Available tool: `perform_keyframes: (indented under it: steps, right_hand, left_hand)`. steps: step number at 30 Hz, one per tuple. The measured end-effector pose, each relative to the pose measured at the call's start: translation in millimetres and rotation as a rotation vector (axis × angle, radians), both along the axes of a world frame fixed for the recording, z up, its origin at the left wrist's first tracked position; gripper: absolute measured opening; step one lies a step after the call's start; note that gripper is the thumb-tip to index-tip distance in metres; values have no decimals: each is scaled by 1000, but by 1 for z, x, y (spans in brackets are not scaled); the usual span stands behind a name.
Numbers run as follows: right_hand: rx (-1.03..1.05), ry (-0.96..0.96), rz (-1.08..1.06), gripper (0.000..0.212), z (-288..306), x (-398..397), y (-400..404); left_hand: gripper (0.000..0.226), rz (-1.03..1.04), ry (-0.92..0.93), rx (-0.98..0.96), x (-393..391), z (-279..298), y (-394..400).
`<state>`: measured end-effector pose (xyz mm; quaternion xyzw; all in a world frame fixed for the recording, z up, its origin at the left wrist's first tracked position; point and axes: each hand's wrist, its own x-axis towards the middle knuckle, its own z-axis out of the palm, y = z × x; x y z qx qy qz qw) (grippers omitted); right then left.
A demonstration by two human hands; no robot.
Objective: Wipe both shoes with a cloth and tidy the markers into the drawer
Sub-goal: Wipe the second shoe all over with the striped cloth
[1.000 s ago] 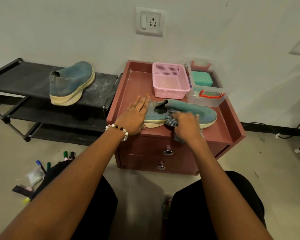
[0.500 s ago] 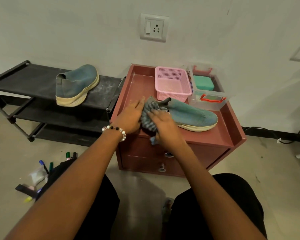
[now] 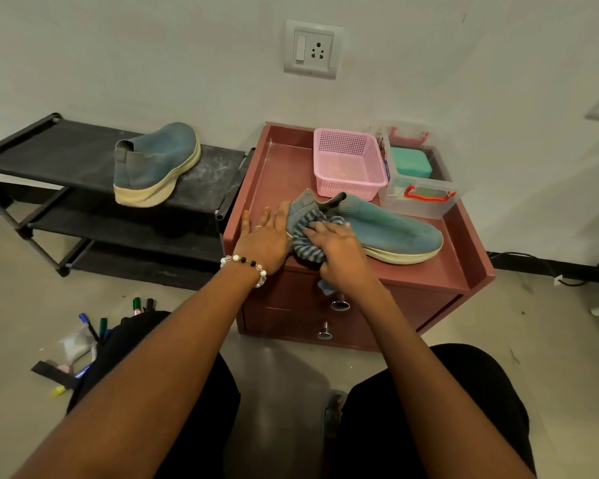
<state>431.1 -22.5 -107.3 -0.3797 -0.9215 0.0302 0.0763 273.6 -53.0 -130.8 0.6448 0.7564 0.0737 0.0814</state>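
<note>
Our right hand (image 3: 339,252) has its fingers bunched around the striped blue-grey cloth (image 3: 308,243), pressing it onto the heel of the teal knit slip-on shoe (image 3: 388,226). Our left hand (image 3: 265,236) lies flat with straight fingers just left of that heel, on the reddish-brown drawer cabinet (image 3: 440,271).

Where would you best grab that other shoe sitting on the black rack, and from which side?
Probably by the heel collar of the shoe. It stands upright on the rack with its heel toward the person and its opening facing up. A hand coming from above and the front could hook fingers inside the opening and pinch the back. The thick sole makes a side grip wider.
</note>
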Motion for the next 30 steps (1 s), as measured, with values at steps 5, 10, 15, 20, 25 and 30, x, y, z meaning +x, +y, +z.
perform_keyframes:
  steps: [5, 10, 15, 20, 25, 30]
  right_hand:
    - [82, -145, -252, 60, 1, 10, 3]
    - [16, -99, -136, 70, -6, -13, -3]
    - [10, -106, -289, 69, -7, 14, 3]
    - [-135, -13, -393, 63, -3, -29, -17]
    - [-150, 134, -107, 63, 4, -11, -8]
    - [2, -79, -385, 56, 1, 19, 5]
  left_hand:
    - [79, 47, -8, 37, 6, 0, 0]
    - [80, 52, 85, 63, 8, -9, 0]
    - [80, 81, 144, 69, 8, -8, -1]
    - [79, 51, 160, 53, 8, -10, -1]
    - [73, 28, 143, 75, 5, -11, -1]
    - [77, 47, 111, 83, 3, -11, 3]
